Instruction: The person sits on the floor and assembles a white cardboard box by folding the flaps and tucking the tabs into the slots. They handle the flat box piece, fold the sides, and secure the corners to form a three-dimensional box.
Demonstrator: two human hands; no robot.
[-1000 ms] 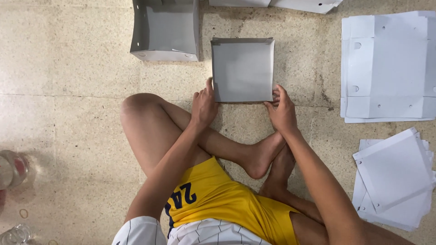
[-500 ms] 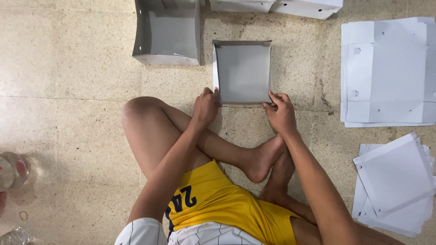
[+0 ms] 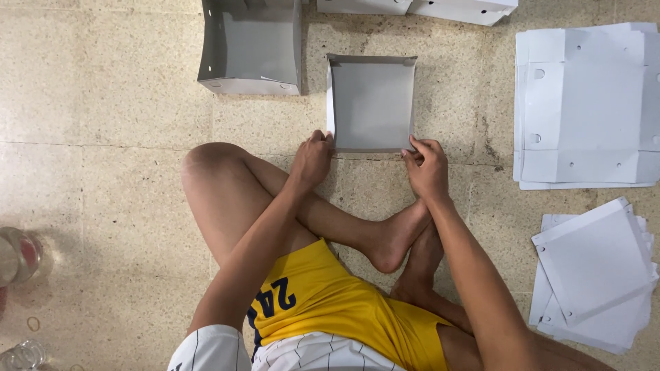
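A shallow grey cardboard tray (image 3: 372,103), its side walls folded upright, sits on the speckled stone floor (image 3: 103,137) directly ahead of a person seated cross-legged, seen from a camera on that person's head. Both hands grip the tray's near edge: the left hand (image 3: 313,159) is curled around the near left corner, fingers closed on the cardboard wall, while the right hand (image 3: 427,167) pinches the near right corner between thumb and fingertips. The tray lies square to the person, its far wall standing and its open face turned up. Below the hands, bare crossed legs and a foot (image 3: 395,237) rest on the floor, above yellow shorts (image 3: 337,302) with dark numerals and a white pinstriped shirt hem (image 3: 302,354). Just beyond the tray to the left stands a larger folded grey box (image 3: 251,48), its open side facing the camera, close to the tray but not touching it. Along the top edge, parts of further white folded boxes (image 3: 440,8) show. To the right, well apart from the tray, lies a stack of flat white die-cut cardboard sheets (image 3: 588,106) with small punched holes, and nearer the person, at lower right, a second, looser pile of white sheets (image 3: 595,275) fans out at an angle. At the far left edge, a clear glass container (image 3: 17,255) is partly in view.
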